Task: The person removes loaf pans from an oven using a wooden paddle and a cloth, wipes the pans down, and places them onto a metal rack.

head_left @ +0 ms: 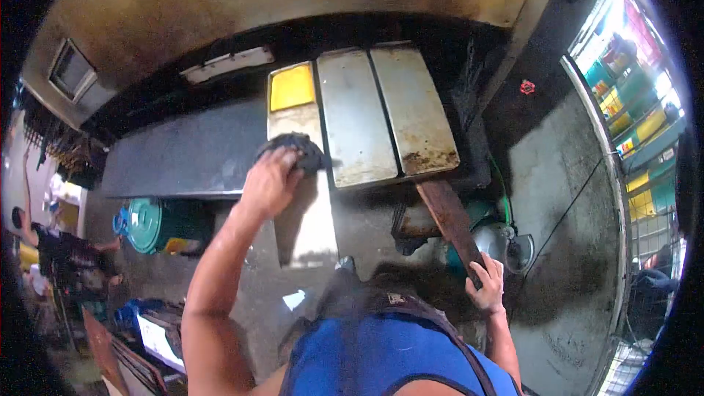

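My left hand is closed on a dark, crumpled cloth, which rests on a long pale tray with a yellow patch at its far end. This tray reaches past the near edge of the dark counter. To its right lie a grey metal tray and another tray with brown stains at its near end. At the lower right my right hand grips the near end of a long dark brown board, whose far end meets the counter's edge below the stained tray.
The dark counter runs along a stained wall. Below it stand a green lidded bin and a round metal lid or pan. Another person is at the far left. Flat panels lean at the lower left.
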Tool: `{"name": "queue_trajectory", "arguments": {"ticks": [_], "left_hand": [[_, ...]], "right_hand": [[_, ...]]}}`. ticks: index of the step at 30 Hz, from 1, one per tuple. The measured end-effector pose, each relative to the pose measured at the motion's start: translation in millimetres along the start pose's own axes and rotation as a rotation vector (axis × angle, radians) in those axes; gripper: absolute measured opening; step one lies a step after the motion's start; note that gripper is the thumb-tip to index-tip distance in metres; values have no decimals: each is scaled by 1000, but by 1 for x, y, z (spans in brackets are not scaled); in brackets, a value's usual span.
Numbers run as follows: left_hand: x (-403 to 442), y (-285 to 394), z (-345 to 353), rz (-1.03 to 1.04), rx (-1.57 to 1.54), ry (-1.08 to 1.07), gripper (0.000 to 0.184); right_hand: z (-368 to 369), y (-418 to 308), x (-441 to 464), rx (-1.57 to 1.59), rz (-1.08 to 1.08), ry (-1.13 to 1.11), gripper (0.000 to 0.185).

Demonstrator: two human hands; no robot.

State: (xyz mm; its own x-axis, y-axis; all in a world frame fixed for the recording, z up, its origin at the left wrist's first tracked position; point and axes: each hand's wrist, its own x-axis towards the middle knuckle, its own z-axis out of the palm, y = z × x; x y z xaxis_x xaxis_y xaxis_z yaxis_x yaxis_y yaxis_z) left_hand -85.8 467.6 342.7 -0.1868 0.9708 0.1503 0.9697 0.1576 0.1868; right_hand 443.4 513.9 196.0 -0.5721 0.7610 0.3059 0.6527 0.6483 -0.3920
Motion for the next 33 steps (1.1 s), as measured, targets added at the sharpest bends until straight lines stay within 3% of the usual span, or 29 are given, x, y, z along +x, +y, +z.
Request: {"name": "queue_trajectory", "arguments": {"ticks": [5, 19, 23, 27, 28, 29, 30, 33], "left_hand": [[-45, 15, -7, 15, -115, -21, 40], [-32, 19, -12, 58, -99, 26, 33], [-5, 4, -9, 20, -93, 2, 34], [89, -64, 10, -19, -104, 171, 34], [113, -69, -4, -62, -127, 129, 34], [131, -69, -14, -137, -71, 145, 34], [137, -67, -20, -89, -130, 291, 33], [123, -47, -46, -71, -132, 314, 34]], "right_hand": [[1, 0, 2, -13, -14, -24, 44], [2, 5, -3, -20, -44, 1, 50], [0, -2, 0, -2, -15, -1, 49], [-3, -9, 4, -26, 21, -7, 47], [-1, -10, 3, -24, 21, -7, 47], [-1, -7, 3, -29, 3, -5, 47], [-1, -4, 2, -36, -13, -4, 47], [4, 5, -2, -44, -34, -3, 48]]}}
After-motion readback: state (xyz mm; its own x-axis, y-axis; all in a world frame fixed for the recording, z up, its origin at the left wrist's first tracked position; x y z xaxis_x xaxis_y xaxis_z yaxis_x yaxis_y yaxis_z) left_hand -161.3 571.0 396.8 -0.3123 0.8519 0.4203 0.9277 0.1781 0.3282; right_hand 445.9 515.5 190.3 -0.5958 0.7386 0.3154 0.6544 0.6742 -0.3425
